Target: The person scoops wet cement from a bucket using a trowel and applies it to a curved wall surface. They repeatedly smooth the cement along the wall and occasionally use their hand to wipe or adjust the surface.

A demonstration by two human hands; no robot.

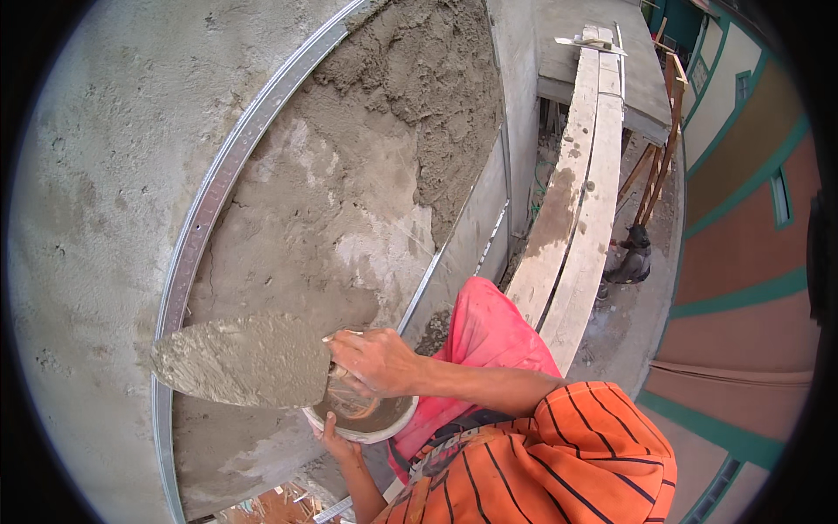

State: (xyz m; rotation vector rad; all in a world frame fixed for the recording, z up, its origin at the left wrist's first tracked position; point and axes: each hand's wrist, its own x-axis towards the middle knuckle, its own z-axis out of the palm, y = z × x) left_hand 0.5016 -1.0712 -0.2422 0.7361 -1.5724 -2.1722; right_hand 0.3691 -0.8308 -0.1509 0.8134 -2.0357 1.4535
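Observation:
My right hand [377, 360] is closed on a trowel, its grip mostly hidden by the fingers. Wet grey mortar covers the visible face of the trowel blade [249, 360], which points left, in front of the wall. Below that hand, a round pale-rimmed bucket [381, 435] contains more mortar. My left hand [339, 444] grips the bucket's near left rim, thumb up on the outside. Beyond the blade lies a wall panel [292, 227], with rough fresh mortar [428, 96] across its upper right part.
A curved metal strip [214, 179] edges the panel at left, a thinner straight strip [422, 293] at right. Long wooden planks [576, 236] with mortar spots run away on my right. Down below, another person [633, 258] crouches near wooden props [650, 188].

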